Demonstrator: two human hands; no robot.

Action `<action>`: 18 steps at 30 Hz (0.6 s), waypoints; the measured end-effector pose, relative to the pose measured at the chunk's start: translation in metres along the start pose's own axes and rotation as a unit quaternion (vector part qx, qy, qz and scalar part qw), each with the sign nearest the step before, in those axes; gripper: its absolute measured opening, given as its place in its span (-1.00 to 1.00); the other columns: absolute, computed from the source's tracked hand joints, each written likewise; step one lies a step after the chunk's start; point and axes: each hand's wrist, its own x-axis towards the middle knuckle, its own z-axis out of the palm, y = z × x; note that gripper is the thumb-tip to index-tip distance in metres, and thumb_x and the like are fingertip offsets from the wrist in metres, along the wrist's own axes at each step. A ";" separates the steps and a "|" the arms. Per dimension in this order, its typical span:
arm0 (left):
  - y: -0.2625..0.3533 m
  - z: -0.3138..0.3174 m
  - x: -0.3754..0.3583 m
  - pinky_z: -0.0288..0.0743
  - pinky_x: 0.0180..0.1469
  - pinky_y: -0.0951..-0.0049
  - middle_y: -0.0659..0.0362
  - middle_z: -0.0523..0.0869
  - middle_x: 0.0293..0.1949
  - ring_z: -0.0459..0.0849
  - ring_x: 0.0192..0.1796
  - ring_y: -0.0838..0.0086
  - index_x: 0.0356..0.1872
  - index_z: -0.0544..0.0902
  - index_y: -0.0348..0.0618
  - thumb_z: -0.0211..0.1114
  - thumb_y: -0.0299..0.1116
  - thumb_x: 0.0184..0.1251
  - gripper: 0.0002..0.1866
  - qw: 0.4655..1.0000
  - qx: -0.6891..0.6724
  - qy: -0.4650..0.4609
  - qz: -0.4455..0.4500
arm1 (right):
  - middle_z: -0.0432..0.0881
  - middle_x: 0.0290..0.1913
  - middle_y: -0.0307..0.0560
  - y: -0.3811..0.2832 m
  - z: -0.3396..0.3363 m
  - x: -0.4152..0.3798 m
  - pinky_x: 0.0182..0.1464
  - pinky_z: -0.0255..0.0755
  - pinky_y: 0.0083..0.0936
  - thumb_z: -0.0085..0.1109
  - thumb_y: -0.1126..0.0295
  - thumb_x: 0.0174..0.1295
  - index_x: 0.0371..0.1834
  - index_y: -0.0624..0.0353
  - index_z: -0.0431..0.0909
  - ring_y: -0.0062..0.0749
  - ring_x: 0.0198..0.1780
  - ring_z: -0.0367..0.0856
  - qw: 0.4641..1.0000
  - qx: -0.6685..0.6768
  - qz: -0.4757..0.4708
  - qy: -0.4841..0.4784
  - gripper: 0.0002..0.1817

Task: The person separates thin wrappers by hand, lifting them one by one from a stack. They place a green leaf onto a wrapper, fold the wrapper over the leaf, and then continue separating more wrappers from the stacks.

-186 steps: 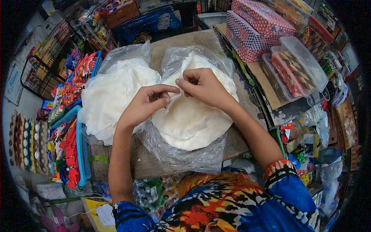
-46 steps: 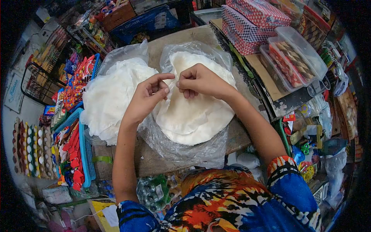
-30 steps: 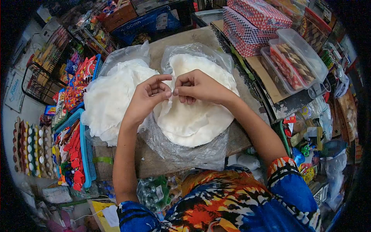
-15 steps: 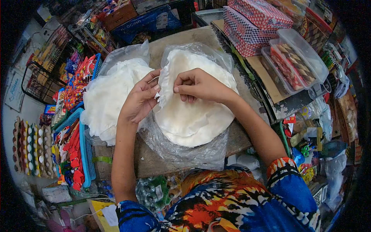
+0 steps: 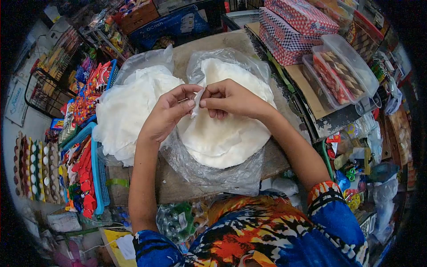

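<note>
A stack of thin white round sheets [image 5: 227, 142] lies on clear plastic on the wooden table. My left hand [image 5: 173, 109] pinches the lifted left edge of the top sheet between thumb and fingers. Close beside it, my right hand [image 5: 227, 100] is closed on the same edge, its thumb against the bent index finger. The edge stands up as a narrow fold between the two hands. Left of them is a second pile of white sheets [image 5: 124, 115], also on plastic.
Blue baskets [image 5: 98, 178] of colourful packets stand at the left, beside trays of eggs [image 5: 44, 169]. Checkered boxes [image 5: 284, 40] and a clear container [image 5: 351, 66] of snacks sit at the back right. The wooden table's [image 5: 178, 182] front edge is near my body.
My left hand has moved right with the sheet's edge, folding it inward and up to my right hand. My right hand has closed on the edge.
</note>
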 end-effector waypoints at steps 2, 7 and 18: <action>0.002 0.000 -0.001 0.37 -0.07 0.63 0.28 0.54 -0.17 0.47 -0.14 0.65 0.12 0.50 -0.29 0.26 -0.46 0.27 -0.61 1.000 0.006 0.002 -0.003 | 0.58 -0.52 -0.26 0.000 0.000 0.000 -0.43 0.38 -0.70 0.16 0.29 0.30 -0.30 0.24 0.58 -0.67 -0.51 0.51 1.000 -0.007 -0.001 -0.001 -0.79; 0.003 0.002 -0.001 0.38 -0.07 0.63 0.28 0.55 -0.20 0.48 -0.16 0.64 0.12 0.51 -0.29 0.25 -0.47 0.27 -0.62 1.000 0.019 0.010 -0.008 | 0.58 -0.51 -0.26 0.003 -0.001 0.002 -0.43 0.38 -0.70 0.16 0.30 0.29 -0.29 0.24 0.58 -0.67 -0.51 0.51 1.000 -0.010 -0.003 -0.003 -0.80; -0.002 -0.003 0.001 0.38 -0.09 0.62 0.26 0.58 -0.11 0.51 -0.12 0.63 0.07 0.54 -0.28 0.26 -0.46 0.26 -0.66 1.000 0.023 -0.012 -0.002 | 0.58 -0.52 -0.26 0.007 0.001 0.002 -0.44 0.37 -0.70 0.15 0.34 0.29 -0.23 0.26 0.59 -0.67 -0.52 0.49 1.000 0.003 -0.001 -0.006 -0.81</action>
